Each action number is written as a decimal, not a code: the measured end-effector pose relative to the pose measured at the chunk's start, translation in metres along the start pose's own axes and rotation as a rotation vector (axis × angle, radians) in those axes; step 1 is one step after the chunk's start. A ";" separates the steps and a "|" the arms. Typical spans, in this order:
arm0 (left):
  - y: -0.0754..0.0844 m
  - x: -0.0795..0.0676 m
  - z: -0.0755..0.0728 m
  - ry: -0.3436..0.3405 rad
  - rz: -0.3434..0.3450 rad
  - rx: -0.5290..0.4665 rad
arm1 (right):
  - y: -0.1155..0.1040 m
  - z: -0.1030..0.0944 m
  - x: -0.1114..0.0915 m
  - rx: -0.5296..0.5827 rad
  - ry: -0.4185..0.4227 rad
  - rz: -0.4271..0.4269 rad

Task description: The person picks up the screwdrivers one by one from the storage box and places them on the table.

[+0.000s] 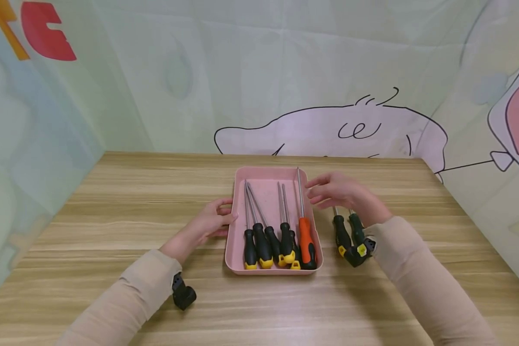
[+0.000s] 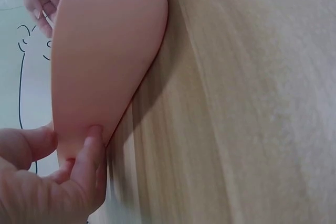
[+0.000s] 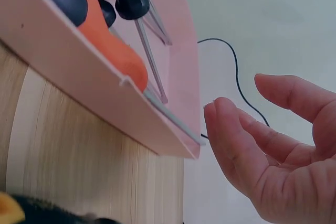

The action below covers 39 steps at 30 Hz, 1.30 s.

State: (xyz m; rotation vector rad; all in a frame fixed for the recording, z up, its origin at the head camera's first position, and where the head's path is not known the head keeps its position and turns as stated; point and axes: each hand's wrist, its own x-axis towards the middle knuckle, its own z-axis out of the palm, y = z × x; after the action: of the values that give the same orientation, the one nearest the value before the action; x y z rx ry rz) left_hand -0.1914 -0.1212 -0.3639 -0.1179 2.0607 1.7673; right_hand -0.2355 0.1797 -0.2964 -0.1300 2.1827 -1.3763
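Observation:
A pink tray (image 1: 259, 272) sits mid-table. Several screwdrivers with black and yellow handles (image 1: 263, 245) lie in it, tips pointing away from me. Along its right wall lies a longer screwdriver with an orange and black handle (image 1: 305, 240), its shaft leaning on the far rim. My left hand (image 1: 209, 221) holds the tray's left wall, fingers against the outside and thumb at the rim (image 2: 55, 103). Beside the right wall my right hand (image 1: 335, 190) hovers, fingers loosely bent and holding nothing. In the right wrist view this hand (image 3: 283, 156) is apart from the tray.
Right of the tray, partly hidden under the right wrist, lie a black and yellow screwdriver (image 1: 340, 233) and a dark green one (image 1: 355, 228). A wrist camera (image 1: 183, 293) is worn on the left wrist. A printed cloth (image 1: 177, 72) hangs behind the wooden table (image 1: 134, 206).

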 end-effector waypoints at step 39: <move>0.000 0.000 0.000 0.003 -0.001 0.007 | -0.029 0.061 0.018 -0.088 -0.066 -0.025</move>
State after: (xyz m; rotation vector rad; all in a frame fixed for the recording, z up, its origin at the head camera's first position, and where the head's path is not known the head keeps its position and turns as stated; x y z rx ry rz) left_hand -0.1915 -0.1210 -0.3642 -0.1191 2.0685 1.7598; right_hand -0.2266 0.1100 -0.2983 -0.2331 2.1939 -1.2725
